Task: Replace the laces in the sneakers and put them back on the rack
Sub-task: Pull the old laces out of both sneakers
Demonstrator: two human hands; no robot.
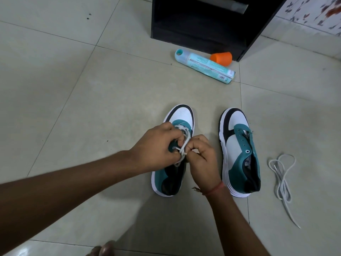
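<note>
I see both hands meeting over the left sneaker (172,145), whose long axis runs straight away from me, toe pointing at the dark rack (199,21). My left hand (156,146) and right hand (201,156) each pinch the white lace (182,145) above the eyelets, fingers curled tight. The unlaced right sneaker (239,150) stands just right of the right hand (the nearer one), its spare lace (282,180) loose on the tiles beyond.

2 sneakers: 1 under the hands (181,115), 1 just right of them (239,154). 2 laces: 1 pinched (184,143), 1 loose far right (282,180). 1 spray can (204,66), 1 orange cap (221,58) beyond.
</note>
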